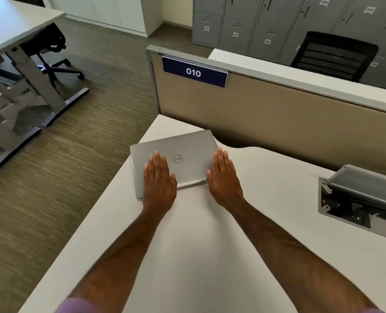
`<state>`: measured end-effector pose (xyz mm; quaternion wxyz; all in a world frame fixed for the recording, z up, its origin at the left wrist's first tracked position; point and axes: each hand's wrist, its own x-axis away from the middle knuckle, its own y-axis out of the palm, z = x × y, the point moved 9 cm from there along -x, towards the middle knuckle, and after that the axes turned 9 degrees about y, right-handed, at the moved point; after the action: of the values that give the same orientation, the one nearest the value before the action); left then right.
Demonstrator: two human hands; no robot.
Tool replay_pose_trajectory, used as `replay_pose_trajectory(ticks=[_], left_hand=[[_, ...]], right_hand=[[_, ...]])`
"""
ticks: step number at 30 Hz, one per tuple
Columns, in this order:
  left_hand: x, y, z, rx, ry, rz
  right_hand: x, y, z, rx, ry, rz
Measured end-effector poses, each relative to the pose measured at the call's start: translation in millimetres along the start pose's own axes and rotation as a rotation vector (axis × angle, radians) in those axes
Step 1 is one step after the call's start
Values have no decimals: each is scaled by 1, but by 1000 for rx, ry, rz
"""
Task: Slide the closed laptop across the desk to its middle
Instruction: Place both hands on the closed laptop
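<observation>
A closed silver laptop (pixel 187 150) lies near the left end of the white desk (pixel 210 245), its left edge close to the desk's left edge. My left hand (pixel 159 177) rests flat on the lid's left half, fingers straight and together. My right hand (pixel 223 177) lies flat at the laptop's right side, thumb and fingers touching its right edge and corner. Neither hand wraps around the laptop.
A beige partition (pixel 278 118) with a blue "010" sign (pixel 194 72) runs along the desk's far side. An open cable box (pixel 364 202) is set into the desk at the right. Left of the desk is floor, with another desk and a chair (pixel 49 48).
</observation>
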<state>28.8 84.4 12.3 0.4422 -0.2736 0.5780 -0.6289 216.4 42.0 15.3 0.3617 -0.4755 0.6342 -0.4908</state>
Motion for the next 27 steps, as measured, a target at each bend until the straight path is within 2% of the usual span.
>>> replay_pose_trajectory(ticks=[15,23,27], left_hand=[[-4,11,-54,-11,-234,-68],[-6,9,-76,55,-443,-4],[-11,14,-80,84,-490,-1]], right_hand=[[-37,34,9,12,120,-121],[-57,39,21,44,178,-87],[-64,37,22,53,182,-45]])
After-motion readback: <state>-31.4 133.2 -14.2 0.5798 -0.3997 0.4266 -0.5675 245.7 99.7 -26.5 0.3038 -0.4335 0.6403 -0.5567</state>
